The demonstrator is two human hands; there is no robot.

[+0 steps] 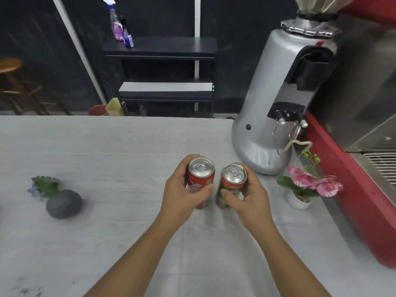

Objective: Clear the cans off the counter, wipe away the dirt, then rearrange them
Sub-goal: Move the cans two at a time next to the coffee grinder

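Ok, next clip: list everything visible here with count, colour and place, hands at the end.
red can: 1, red with silver top, counter centre, held
green can: 1, green and red with silver top, just right of the red can, held
counter: 1, pale grey, fills the lower frame; dark specks at its bottom left corner
grey vase: 1, dark grey with green and purple plant, counter left
orchid pot: 1, white with pink flowers, counter right
grinder: 1, silver, counter back right
espresso machine: 1, red and steel, right edge
shelf unit: 1, black, behind the counter
spray bottles: 2, purple and blue, on the shelf top
stool: 1, wooden, far left
left hand: 1, grips the red can
right hand: 1, grips the green can
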